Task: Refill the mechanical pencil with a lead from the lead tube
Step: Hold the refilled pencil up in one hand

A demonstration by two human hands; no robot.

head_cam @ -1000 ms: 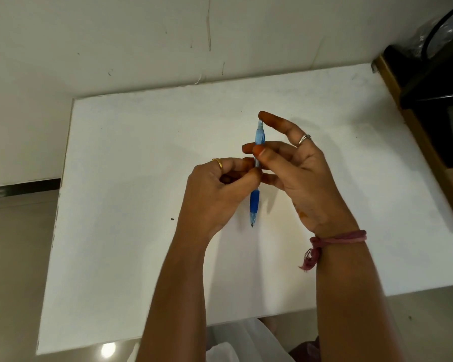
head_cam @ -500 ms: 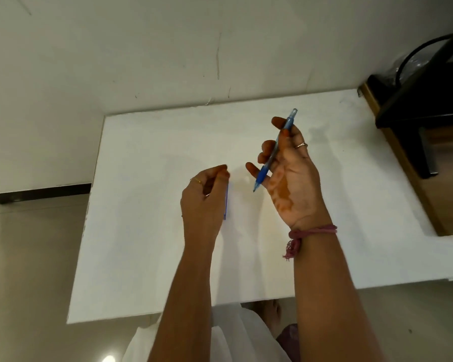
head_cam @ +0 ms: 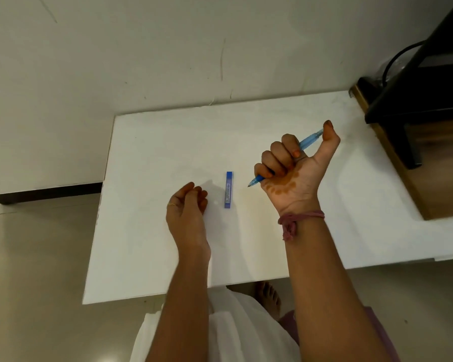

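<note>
The mechanical pencil (head_cam: pixel 307 142) is right of the frame's middle, gripped in your right hand (head_cam: pixel 294 168) with the thumb on its top end. The lead tube (head_cam: pixel 228 189) lies flat on the table (head_cam: pixel 147 231), just right of your loose, empty left hand (head_cam: pixel 187 207).

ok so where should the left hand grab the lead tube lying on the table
Pinch the lead tube across its two long edges near the middle, coming from above. It lies flat on the table, long axis running away from the person, nothing touching it. The left hand sits just left of it, holding nothing; the right hand grips the pencil.
</note>
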